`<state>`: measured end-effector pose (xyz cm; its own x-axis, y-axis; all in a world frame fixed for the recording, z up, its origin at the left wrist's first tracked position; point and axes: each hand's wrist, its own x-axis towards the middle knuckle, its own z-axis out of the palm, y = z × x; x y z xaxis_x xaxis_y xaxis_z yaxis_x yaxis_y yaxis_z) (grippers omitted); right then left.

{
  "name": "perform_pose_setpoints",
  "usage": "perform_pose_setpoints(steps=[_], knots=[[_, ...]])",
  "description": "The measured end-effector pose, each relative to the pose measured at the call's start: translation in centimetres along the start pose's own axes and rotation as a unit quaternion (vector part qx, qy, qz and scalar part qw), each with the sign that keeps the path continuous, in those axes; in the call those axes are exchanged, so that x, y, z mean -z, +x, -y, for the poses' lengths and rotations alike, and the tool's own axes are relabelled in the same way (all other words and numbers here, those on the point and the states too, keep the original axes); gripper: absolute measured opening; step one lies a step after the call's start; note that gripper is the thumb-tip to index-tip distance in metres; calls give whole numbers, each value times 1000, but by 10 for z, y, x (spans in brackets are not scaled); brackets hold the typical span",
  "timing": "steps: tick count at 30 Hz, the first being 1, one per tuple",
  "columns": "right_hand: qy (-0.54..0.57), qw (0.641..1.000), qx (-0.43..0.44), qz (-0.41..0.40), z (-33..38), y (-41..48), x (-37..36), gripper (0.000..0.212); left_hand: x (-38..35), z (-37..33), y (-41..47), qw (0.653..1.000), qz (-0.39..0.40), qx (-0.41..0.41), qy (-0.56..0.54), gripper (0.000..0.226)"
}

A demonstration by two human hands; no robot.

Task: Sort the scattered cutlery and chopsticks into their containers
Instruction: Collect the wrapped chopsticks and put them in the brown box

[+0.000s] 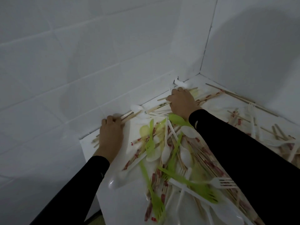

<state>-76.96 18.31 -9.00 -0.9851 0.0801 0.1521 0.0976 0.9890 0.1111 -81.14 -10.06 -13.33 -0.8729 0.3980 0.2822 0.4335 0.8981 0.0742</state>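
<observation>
1. The left hand (111, 135) lies on the white desk (128, 207) right against the tiled wall (97, 62), its grip clenched on a few wooden chopsticks (129, 116).
2. Those chopsticks stick out of the fist along the foot of the wall, toward the room corner; their far ends lie near a white spoon (137, 108) at the wall's base.
3. The right hand (182, 102) is further along the wall, near the corner, palm down on a second bunch of chopsticks (164, 104); its fingers curl over them, but I cannot tell whether the grip is closed.
4. Away from the wall, between and beneath the two black-sleeved forearms, is a loose heap of cutlery: green forks (191, 185), white spoons, a white fork (224, 182) and many red-marked chopsticks.
</observation>
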Motion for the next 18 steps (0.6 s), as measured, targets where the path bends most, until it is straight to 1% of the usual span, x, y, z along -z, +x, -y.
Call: perform_pose_setpoints(steps=[4, 6, 8, 10, 12, 13, 14, 16, 18], knots=[[-2, 999, -14, 29, 4, 28, -14, 44, 5, -1, -3, 993, -48, -24, -103, 18], [-20, 999, -11, 38, 4, 37, -18, 42, 6, -2, 0, 989, -46, -21, -137, 15], [-28, 999, -7, 16, 2, 39, -20, 35, 8, -4, 0, 986, -53, -22, -155, 15], [-13, 999, 22, -32, -1, 35, -22, 29, 10, -2, -1, 987, -43, -23, -153, 16], [39, 990, 65, -116, -2, 27, -22, 20, 12, -1, 0, 991, -31, -22, -131, 15], [79, 981, 73, -164, -2, 22, -20, 18, 13, -1, -1, 993, -23, -22, -113, 16], [127, 968, 70, -203, -1, 17, -15, 17, 15, -3, -1, 995, -6, -17, -94, 19], [236, 938, 69, -245, 5, 4, 1, 22, 22, -11, -3, 998, 23, -7, -57, 20], [317, 901, 67, -289, 7, -13, 23, 25, 35, -24, -6, 998, 33, 24, -56, 16]])
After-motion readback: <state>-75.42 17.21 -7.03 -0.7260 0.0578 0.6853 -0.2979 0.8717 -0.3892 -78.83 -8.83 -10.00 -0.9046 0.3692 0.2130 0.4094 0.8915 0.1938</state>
